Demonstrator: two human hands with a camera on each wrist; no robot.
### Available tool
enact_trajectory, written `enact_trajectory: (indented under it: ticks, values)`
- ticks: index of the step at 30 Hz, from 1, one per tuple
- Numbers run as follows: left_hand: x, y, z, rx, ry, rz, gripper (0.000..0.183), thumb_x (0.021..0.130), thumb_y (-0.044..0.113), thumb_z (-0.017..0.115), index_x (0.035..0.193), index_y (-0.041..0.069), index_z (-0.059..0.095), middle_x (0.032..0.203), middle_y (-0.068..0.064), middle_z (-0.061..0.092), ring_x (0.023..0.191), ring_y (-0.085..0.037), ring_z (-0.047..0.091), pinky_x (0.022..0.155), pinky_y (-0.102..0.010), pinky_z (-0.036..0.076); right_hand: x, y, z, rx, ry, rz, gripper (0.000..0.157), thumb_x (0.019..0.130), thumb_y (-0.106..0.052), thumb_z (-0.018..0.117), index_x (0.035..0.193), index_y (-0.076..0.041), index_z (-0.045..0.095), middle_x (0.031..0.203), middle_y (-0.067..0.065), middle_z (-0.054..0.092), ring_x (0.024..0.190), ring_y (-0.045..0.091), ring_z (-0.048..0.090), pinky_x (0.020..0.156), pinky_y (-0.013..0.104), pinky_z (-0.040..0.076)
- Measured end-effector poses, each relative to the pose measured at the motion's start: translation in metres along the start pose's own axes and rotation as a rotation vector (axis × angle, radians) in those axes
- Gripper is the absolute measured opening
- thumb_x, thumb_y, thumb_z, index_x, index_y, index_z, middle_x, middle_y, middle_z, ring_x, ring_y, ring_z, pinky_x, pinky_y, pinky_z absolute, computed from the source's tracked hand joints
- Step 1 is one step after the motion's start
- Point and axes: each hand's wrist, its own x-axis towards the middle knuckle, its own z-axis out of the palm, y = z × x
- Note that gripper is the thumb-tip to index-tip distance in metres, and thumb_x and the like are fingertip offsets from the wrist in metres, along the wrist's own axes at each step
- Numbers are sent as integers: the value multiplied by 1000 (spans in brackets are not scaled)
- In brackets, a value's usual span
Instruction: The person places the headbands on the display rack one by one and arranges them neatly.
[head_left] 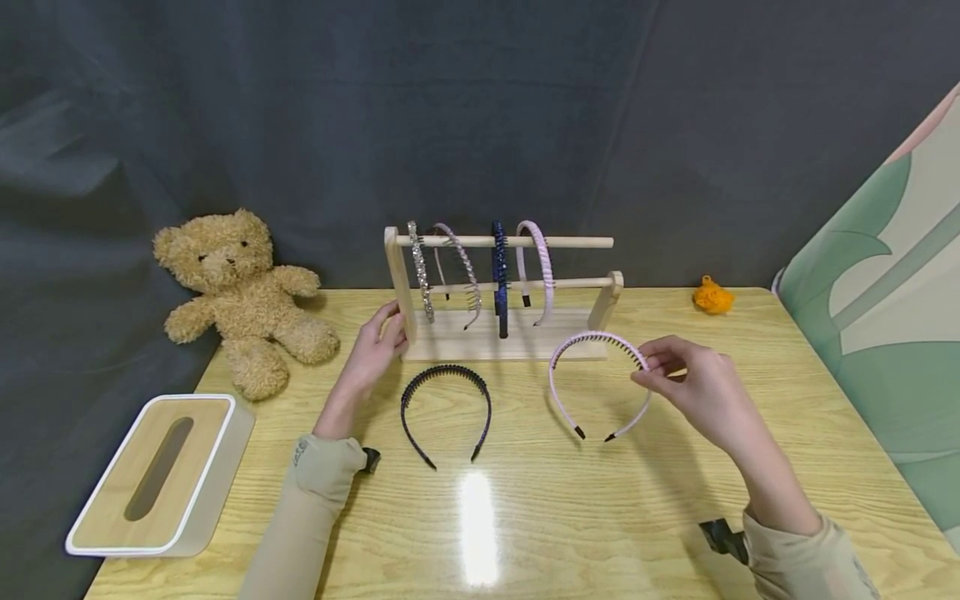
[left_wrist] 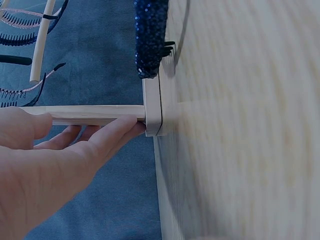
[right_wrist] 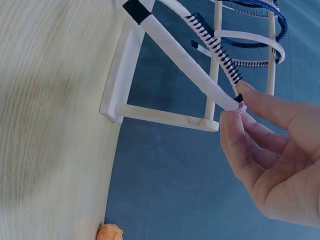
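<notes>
My right hand pinches a pale pink headband at one side, between thumb and fingers. Its dark-tipped ends point down, just in front of a wooden headband rack. At the rack's left upright, my left hand holds the post, thumb on one side and fingers along the other. Over the rack's upper bar hang a silver glittery headband, a thin pinkish toothed one, a dark blue sequined one and a pink one. On the table lies a black toothed headband.
A tan teddy bear sits at the back left, behind a white tissue box with a wooden lid. An orange fuzzy item lies near the back right edge. A dark curtain hangs behind the table.
</notes>
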Motion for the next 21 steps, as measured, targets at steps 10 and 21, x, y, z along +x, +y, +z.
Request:
enact_trajectory:
  ticks: [10,21]
  values:
    - [-1,-1,-1,2,-3,-9,53,119,17,35,169,0,25,163,-36,33,150,-50,38,124,-50,38,-2,-1,-3,6,26,29,25,85,0,90,103,5,73,87,6,72,76,11,67,60,10,54]
    - [1,-1,0,4,4,-4,52,119,17,35,168,0,27,163,-34,33,149,-51,39,124,-49,39,-2,-1,-10,22,121,49,26,86,-2,91,105,6,75,88,10,74,74,-1,63,61,6,51]
